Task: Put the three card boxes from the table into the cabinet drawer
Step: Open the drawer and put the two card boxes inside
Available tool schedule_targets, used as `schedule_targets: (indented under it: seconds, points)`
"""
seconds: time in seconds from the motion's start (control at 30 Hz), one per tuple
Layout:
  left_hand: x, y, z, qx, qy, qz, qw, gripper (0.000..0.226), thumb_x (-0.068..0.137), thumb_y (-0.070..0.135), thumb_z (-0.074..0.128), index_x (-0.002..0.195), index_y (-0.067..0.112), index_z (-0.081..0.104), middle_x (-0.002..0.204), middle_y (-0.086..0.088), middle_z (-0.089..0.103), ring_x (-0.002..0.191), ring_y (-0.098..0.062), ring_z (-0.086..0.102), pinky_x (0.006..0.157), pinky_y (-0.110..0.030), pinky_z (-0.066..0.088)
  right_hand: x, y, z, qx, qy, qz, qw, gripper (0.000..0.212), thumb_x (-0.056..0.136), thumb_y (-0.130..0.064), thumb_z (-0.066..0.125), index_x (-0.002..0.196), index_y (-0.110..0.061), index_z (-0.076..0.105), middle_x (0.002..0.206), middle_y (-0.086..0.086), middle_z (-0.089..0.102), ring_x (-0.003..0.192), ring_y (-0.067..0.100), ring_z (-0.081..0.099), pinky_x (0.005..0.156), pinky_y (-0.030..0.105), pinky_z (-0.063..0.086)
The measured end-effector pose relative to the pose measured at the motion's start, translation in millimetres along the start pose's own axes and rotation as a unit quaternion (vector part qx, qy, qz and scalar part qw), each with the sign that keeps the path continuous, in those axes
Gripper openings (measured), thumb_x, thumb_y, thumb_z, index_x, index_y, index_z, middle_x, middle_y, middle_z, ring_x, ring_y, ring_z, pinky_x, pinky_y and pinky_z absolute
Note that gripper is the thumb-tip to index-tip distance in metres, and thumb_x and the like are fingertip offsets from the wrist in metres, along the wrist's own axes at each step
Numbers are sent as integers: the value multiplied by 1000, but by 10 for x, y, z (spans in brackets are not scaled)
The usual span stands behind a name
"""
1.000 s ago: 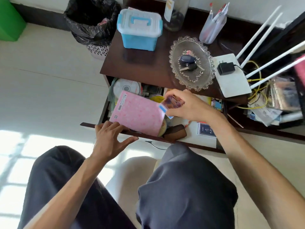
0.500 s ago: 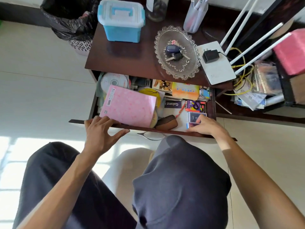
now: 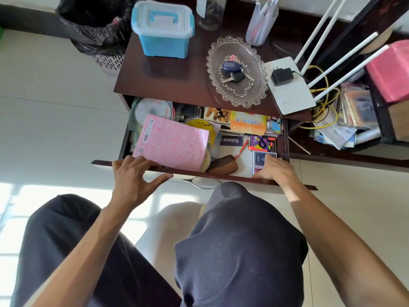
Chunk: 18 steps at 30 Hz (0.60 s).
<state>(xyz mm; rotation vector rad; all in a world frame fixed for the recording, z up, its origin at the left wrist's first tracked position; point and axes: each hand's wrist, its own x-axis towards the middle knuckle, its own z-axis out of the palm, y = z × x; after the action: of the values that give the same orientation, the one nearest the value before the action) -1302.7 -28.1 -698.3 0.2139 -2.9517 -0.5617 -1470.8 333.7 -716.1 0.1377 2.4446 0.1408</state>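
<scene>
The dark wooden drawer (image 3: 221,173) stands pulled out below the cabinet top (image 3: 177,78). In its right end lie a colourful purple card box (image 3: 261,143) and, nearer me, a dark blue card box (image 3: 261,158). A third box (image 3: 254,171) shows only as a sliver under my right hand (image 3: 273,170), which rests flat on it by the drawer's front edge. My left hand (image 3: 135,180) grips the drawer front at the left, fingers over the edge, thumb spread.
A pink notebook (image 3: 172,144), discs, an orange packet (image 3: 248,123) and a brown case (image 3: 223,165) fill the drawer. On top stand a blue storage box (image 3: 162,29), a glass dish (image 3: 236,70) with keys, a pen cup (image 3: 261,21) and a white router (image 3: 292,89). A bin (image 3: 97,32) is left.
My right hand carried a card box from above the drawer down into its front right corner and now lies on it. The left hand stayed on the drawer front.
</scene>
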Motion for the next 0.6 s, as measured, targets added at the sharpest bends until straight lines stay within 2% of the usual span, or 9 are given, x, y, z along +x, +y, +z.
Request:
schedule_targets:
  seconds: [0.07, 0.23, 0.33, 0.43, 0.6]
  points:
    - [2, -5, 4, 1, -2, 2, 1000, 51, 76, 79, 50, 91, 35, 72, 96, 12, 71, 85, -16, 49, 77, -31, 19, 4, 5, 29, 5, 26, 6, 1000, 100, 72, -63, 81, 145, -13, 34, 131, 14, 60, 117, 34, 62, 88, 39, 49]
    - [-1, -21, 15, 1, -1, 3, 1000, 51, 76, 80, 49, 91, 36, 71, 96, 12, 71, 85, -15, 48, 77, -31, 20, 20, 22, 95, -34, 72, -3, 997, 80, 71, -70, 77, 124, -15, 56, 119, 8, 67, 107, 28, 65, 78, 35, 42]
    - [-5, -25, 24, 1, -1, 8, 1000, 51, 76, 79, 49, 92, 36, 70, 98, 11, 71, 86, -16, 49, 77, -31, 20, 32, 26, 108, -39, 58, 3, 998, 69, 73, -67, 77, 117, -16, 60, 105, 5, 66, 93, 26, 63, 74, 32, 37]
    - [-8, -30, 37, -4, 3, 11, 1000, 51, 77, 79, 50, 93, 35, 71, 99, 10, 71, 87, -17, 49, 78, -32, 22, 51, 33, 121, -22, 33, 11, 999, 57, 75, -60, 80, 108, -17, 60, 88, 2, 56, 79, 24, 53, 73, 33, 37]
    - [-2, -50, 59, 9, 2, 8, 1000, 52, 77, 79, 49, 94, 36, 71, 98, 13, 70, 89, -16, 50, 79, -32, 23, 100, 49, 146, -10, 34, 0, 999, 51, 78, -55, 78, 102, -18, 53, 92, 3, 55, 79, 25, 51, 73, 33, 38]
